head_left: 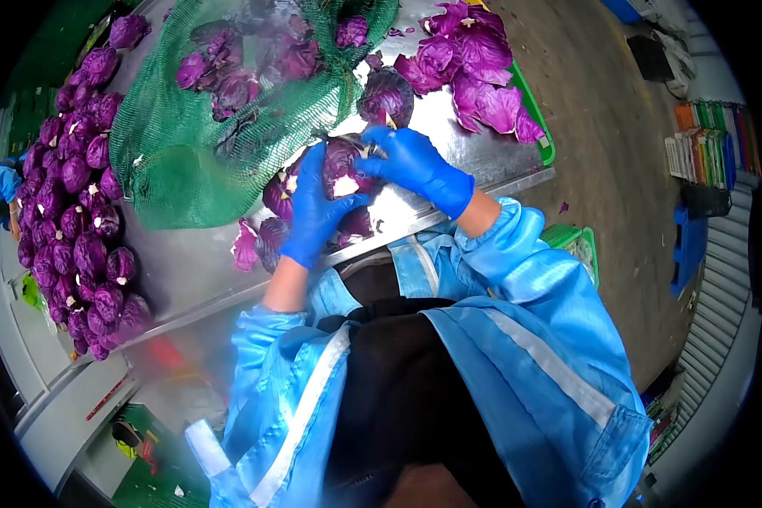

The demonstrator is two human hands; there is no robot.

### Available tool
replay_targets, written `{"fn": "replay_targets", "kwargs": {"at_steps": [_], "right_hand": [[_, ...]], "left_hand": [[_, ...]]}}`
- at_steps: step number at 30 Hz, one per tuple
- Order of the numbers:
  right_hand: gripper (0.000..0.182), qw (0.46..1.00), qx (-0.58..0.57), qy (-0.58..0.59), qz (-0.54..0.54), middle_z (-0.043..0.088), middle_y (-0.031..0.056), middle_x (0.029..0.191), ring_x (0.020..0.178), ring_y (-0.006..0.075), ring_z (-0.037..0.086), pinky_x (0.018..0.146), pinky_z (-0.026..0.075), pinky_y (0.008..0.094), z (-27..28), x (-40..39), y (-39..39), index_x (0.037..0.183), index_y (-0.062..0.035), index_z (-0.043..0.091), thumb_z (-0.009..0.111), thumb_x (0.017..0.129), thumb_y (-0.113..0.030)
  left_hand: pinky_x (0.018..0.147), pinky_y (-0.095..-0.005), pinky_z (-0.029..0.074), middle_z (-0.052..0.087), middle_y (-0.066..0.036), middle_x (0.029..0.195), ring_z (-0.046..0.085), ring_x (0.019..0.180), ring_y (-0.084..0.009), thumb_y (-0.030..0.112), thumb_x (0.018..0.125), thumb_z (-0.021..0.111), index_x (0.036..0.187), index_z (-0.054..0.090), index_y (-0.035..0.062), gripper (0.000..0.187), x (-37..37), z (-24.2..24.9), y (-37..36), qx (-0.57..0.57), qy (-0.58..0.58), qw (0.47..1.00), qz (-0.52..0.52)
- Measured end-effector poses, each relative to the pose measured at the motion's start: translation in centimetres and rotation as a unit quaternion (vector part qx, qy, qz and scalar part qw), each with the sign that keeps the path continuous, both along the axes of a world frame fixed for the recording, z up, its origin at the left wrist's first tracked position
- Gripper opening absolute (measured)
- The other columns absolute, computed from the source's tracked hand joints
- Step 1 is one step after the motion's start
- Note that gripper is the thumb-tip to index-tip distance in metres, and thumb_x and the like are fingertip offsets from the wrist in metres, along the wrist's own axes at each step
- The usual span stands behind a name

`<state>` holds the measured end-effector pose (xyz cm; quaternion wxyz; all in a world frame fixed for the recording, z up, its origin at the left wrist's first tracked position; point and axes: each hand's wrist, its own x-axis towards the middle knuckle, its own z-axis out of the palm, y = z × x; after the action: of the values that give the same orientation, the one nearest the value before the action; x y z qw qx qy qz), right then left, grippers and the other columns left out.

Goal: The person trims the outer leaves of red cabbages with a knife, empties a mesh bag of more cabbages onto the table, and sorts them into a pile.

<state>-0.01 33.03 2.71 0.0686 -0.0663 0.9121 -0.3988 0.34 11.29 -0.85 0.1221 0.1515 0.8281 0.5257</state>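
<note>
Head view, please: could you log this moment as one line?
left hand: grips red cabbage | right hand: on cabbage top, holding a small tool | green net bag: beside | steel table: trimmed leaves

Bright, even overhead light, strong fisheye curve with black vignette at the corners, pale glare on the steel table (449, 140), soft shadows, smeared blur lower left, slightly soft focus overall, saturated colours.

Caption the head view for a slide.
Gloved left hand and right hand grip a red cabbage over a steel table.
</note>
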Motion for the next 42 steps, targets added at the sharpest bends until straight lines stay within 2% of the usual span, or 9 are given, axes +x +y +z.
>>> {"fn": "replay_targets", "kwargs": {"at_steps": [4, 9, 15, 22, 27, 29, 32, 37, 42], "right_hand": [[0.015, 0.991, 0.122, 0.042, -0.021, 0.067, 0.0131, 0.076, 0.073, 0.0317, 0.067, 0.065, 0.054, 0.0416, -5.0, -0.9, 4.2, 0.095, -0.0128, 0.068, 0.061, 0.084, -0.021], [0.036, 0.99, -0.02, 0.098, -0.098, 0.07, 0.0099, 0.084, 0.076, 0.0276, 0.069, 0.064, 0.054, 0.0377, -1.1, 0.9, 1.3, 0.103, -0.0127, 0.069, 0.076, 0.078, -0.038], [0.029, 0.992, 0.119, 0.035, 0.014, 0.066, 0.0149, 0.078, 0.071, 0.0344, 0.066, 0.063, 0.053, 0.0423, 2.5, -0.2, 0.1, 0.092, -0.0119, 0.068, 0.074, 0.076, -0.035], [0.03, 0.979, 0.147, 0.026, -0.14, 0.066, 0.0192, 0.08, 0.072, 0.0378, 0.065, 0.064, 0.053, 0.0457, -4.7, -4.7, 6.0, 0.085, -0.0073, 0.069, 0.067, 0.078, -0.036], [0.065, 0.99, -0.059, -0.063, -0.11, 0.069, 0.021, 0.094, 0.086, 0.0361, 0.068, 0.076, 0.053, 0.0396, -4.5, -0.6, 4.2, 0.126, -0.014, 0.061, 0.071, 0.077, -0.055], [0.076, 0.991, 0.038, -0.131, -0.007, 0.065, 0.0221, 0.111, 0.1, 0.0366, 0.065, 0.09, 0.05, 0.0421, 0.6, 0.9, 2.3, 0.137, -0.015, 0.052, 0.067, 0.078, -0.06], [0.055, 0.983, -0.151, -0.072, -0.078, 0.07, 0.0153, 0.098, 0.091, 0.0333, 0.068, 0.083, 0.053, 0.0396, -2.5, 0.3, 2.7, 0.123, -0.013, 0.064, 0.068, 0.082, -0.049], [0.027, 0.988, 0.034, 0.024, -0.15, 0.068, 0.02, 0.082, 0.078, 0.0354, 0.068, 0.068, 0.053, 0.042, -5.9, -2.7, 5.2, 0.093, -0.0052, 0.068, 0.066, 0.082, -0.029], [0.04, 0.972, 0.043, 0.013, -0.23, 0.069, 0.0173, 0.084, 0.077, 0.0356, 0.067, 0.068, 0.052, 0.044, -10.0, -0.7, 4.8, 0.109, -0.0099, 0.065, 0.065, 0.085, -0.042]], "left_hand": [[0.109, -0.0392, 0.037, 0.043, -0.019, 0.143, 0.044, 0.132, -0.0313, 0.026, 0.059, 0.091, 0.144, 0.034, 0.0013, 0.105, 0.3, 0.2, -0.5, 0.032, -0.028, 0.999, -0.006], [0.108, -0.0389, 0.038, 0.043, -0.019, 0.142, 0.044, 0.131, -0.0334, 0.024, 0.056, 0.091, 0.143, 0.035, 0.0014, 0.105, 0.1, 0.6, 0.6, -0.016, 0.015, 1.0, -0.019], [0.11, -0.0398, 0.037, 0.043, -0.019, 0.142, 0.043, 0.132, -0.034, 0.026, 0.056, 0.091, 0.145, 0.034, 0.0032, 0.108, -0.9, 3.0, 2.9, -0.06, 0.03, 0.996, -0.058], [0.112, -0.0399, 0.034, 0.04, -0.02, 0.146, 0.039, 0.135, -0.0345, 0.019, 0.056, 0.091, 0.144, 0.034, 0.0029, 0.107, 0.1, 1.6, 1.6, -0.04, 0.059, 0.996, -0.059], [0.11, -0.04, 0.035, 0.041, -0.019, 0.145, 0.041, 0.133, -0.0341, 0.022, 0.059, 0.09, 0.145, 0.033, 0.0023, 0.105, 0.2, 0.1, 1.1, -0.024, 0.034, 0.999, -0.025], [0.11, -0.0402, 0.036, 0.043, -0.019, 0.143, 0.042, 0.132, -0.0337, 0.025, 0.059, 0.089, 0.145, 0.033, 0.0036, 0.105, -0.5, 1.2, 1.9, -0.04, 0.061, 0.997, -0.029], [0.106, -0.0389, 0.041, 0.049, -0.017, 0.136, 0.049, 0.126, -0.0305, 0.026, 0.061, 0.089, 0.145, 0.039, 0.009, 0.1, -1.6, 1.1, 2.6, -0.04, 0.084, 0.995, -0.033], [0.1, -0.0362, 0.045, 0.055, -0.013, 0.129, 0.056, 0.116, -0.0258, 0.025, 0.068, 0.087, 0.143, 0.045, 0.008, 0.087, -2.9, 2.8, 4.6, -0.088, 0.015, 0.996, 0.013], [0.101, -0.0382, 0.044, 0.055, -0.017, 0.126, 0.056, 0.115, -0.0279, 0.035, 0.071, 0.084, 0.143, 0.041, 0.0056, 0.088, -2.5, 3.5, 4.9, -0.132, 0.031, 0.99, 0.03]]}}
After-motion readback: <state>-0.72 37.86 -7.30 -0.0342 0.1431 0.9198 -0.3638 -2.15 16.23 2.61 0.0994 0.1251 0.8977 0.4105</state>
